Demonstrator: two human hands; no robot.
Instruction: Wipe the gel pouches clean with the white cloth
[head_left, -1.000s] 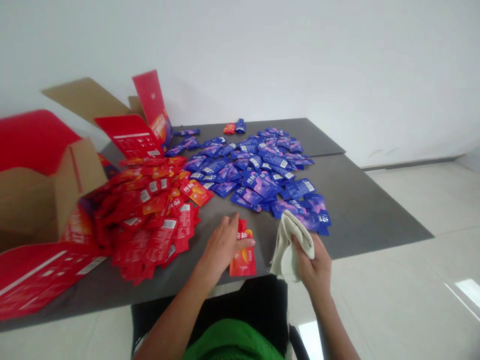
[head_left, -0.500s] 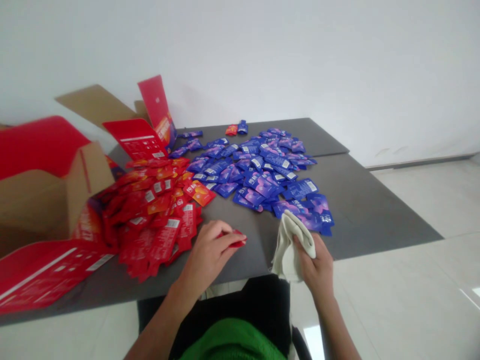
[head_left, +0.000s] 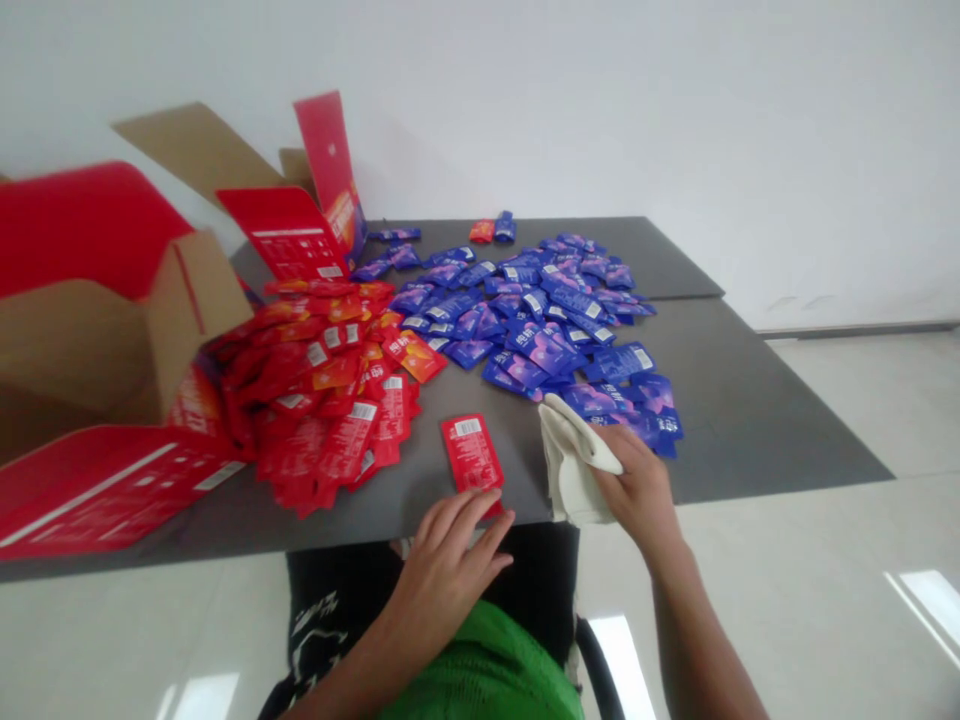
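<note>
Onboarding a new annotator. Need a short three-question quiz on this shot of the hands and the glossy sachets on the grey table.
1. What does the right hand grip?
A) A cream cloth
B) A blue sachet
C) A brown cardboard flap

2. True or false: the lone glossy red sachet lies on top of the pile of glossy blue sachets.

3. Which pile is nearer the open brown cardboard box: the blue one, or the pile of glossy red sachets?

Key: 1 A; 2 false, it lies apart on the grey table top; 3 the red one.
</note>
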